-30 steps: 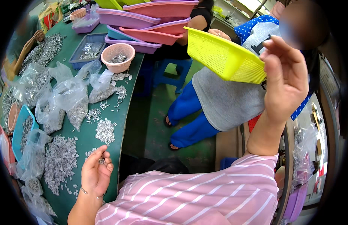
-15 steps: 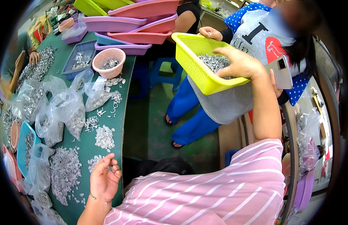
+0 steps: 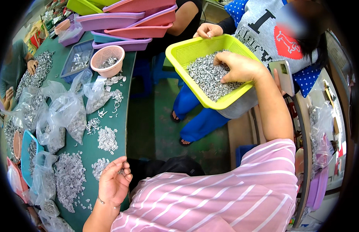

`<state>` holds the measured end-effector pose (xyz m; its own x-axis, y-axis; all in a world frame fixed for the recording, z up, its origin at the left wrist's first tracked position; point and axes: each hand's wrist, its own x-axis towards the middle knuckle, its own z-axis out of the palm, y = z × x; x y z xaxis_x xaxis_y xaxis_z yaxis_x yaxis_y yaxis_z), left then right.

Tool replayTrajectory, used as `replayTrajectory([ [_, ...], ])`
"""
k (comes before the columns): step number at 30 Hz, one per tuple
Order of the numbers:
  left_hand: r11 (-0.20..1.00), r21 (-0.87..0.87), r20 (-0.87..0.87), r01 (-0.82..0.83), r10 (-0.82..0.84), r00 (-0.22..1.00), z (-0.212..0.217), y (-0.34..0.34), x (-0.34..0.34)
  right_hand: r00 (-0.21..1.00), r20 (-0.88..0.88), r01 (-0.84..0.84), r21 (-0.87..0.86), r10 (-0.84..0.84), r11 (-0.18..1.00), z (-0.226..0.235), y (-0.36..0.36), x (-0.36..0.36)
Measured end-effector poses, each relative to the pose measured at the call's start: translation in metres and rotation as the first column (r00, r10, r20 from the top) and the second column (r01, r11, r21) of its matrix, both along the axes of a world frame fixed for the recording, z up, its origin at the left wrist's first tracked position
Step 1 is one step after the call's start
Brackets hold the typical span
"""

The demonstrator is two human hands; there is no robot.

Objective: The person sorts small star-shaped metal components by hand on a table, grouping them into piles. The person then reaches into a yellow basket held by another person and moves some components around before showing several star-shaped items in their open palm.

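Observation:
My right hand [image 3: 241, 67] reaches into a yellow-green plastic basket [image 3: 175, 65]. Its thumb and fingers are apart and curved, at the surface of many small silver metal pieces [image 3: 206, 79]. Another person's hand [image 3: 208, 30] grips the basket's far rim, and that person's other hand is by a phone [image 3: 282, 77]. By the table edge, my left hand [image 3: 115, 179] is palm up with curled fingers, closed on a few small metal pieces [image 3: 122, 170] that are partly hidden. Close to it on the green table [image 3: 119, 145] lie small heaps of similar pieces [image 3: 107, 140].
Clear plastic bags of metal parts [image 3: 77, 121] and a large loose pile [image 3: 69, 178] cover the table's left. A pink basket [image 3: 108, 62] stands farther back, near stacked colourful baskets [image 3: 133, 33]. Another person's hand [image 3: 32, 66] rests on rings at the far left. A blue stool [image 3: 160, 71] stands beyond the table.
The yellow-green basket has come lower and left and tipped toward me, showing more of its contents. My right hand is now deeper over the pieces. My left hand has shifted slightly right, still closed.

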<state>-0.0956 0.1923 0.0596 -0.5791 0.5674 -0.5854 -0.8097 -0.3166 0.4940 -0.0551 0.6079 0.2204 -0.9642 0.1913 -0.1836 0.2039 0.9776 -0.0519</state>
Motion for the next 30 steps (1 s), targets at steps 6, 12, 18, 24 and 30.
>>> replayTrajectory([
  [6,1.0,-0.024,-0.005,0.005,-0.005,1.0,-0.002,0.001,0.001,0.993,0.108,-0.006,-0.321,0.042,0.947,-0.005,0.0,0.003],
  [12,0.987,-0.035,-0.115,0.154,-0.157,0.981,0.013,0.029,0.001,0.988,0.118,-0.026,-0.507,0.1,0.862,-0.007,-0.006,0.007],
  [18,0.795,-0.092,-0.242,0.599,-0.602,0.761,0.053,0.126,-0.003,0.978,0.066,-0.178,-0.228,0.197,0.957,-0.028,-0.029,0.013],
  [24,0.832,-0.137,-0.337,0.537,-0.549,0.765,0.053,0.179,-0.006,0.936,-0.101,-0.352,-0.271,0.338,0.896,-0.035,-0.037,0.044],
  [30,0.852,-0.133,-0.397,0.507,-0.514,0.76,0.058,0.182,-0.003,0.959,-0.27,-0.122,-0.11,0.089,0.986,-0.038,-0.017,0.047],
])
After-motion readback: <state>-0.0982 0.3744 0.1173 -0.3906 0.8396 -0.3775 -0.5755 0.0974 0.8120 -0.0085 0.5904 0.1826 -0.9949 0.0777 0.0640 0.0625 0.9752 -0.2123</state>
